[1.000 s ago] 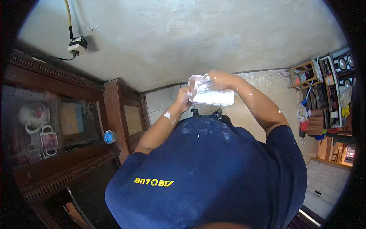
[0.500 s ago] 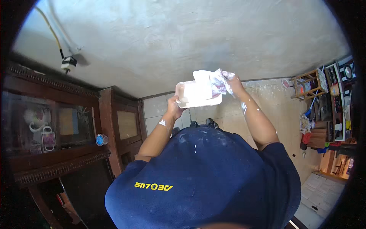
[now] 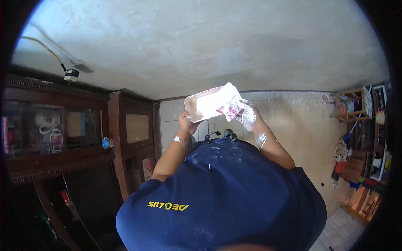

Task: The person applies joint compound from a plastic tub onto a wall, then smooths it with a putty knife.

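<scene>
My left hand (image 3: pixel 187 123) is closed on the near left corner of a shallow, pale rectangular tray (image 3: pixel 191 103). White stuff, overexposed and glaring, covers much of the tray's inside. At the tray's right end, my right hand (image 3: pixel 253 119) is closed on a crumpled rag (image 3: pixel 229 111), smeared white with pinkish-red patches. The rag touches or overlaps the tray's edge; exactly which part rests inside is lost in the glare. White smears mark both forearms.
A grey plastered wall (image 3: pixel 201 46) rises ahead. Dark wooden cabinets (image 3: pixel 119 142) with glass panes stand at left, below a hanging socket (image 3: pixel 71 75). White-spotted floor tiles (image 3: pixel 289 113) lie to the right, before a wooden stool (image 3: pixel 351 104) and cluttered shelves (image 3: pixel 379 125).
The rag and my right hand have come down and nearer, against the tray's right end. The tray has shifted slightly left and tilted. The view has turned a little.
</scene>
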